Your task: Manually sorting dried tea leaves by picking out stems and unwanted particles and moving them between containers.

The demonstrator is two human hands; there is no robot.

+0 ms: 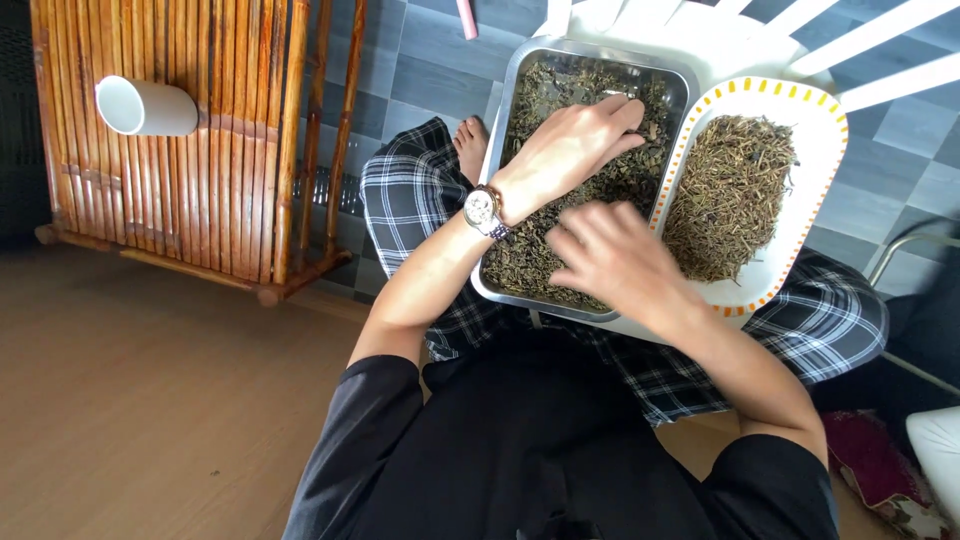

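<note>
On the lap, seen from the head camera, a steel tray (515, 90) of dried leaves (560, 100) sits left of a white plate (815, 125) heaped with sorted stems (730, 190). Left hand (575, 145) rests loosely spread on the far leaves; right hand (610, 260), blurred, grip unclear, works the near ones. Sorting looks midway; next comes pinching out stems.

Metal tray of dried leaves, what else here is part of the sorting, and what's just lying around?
In use: metal tray, white plate of stems, left hand, right hand.
Lying about: white cup, bamboo rack, white plastic chair.
</note>
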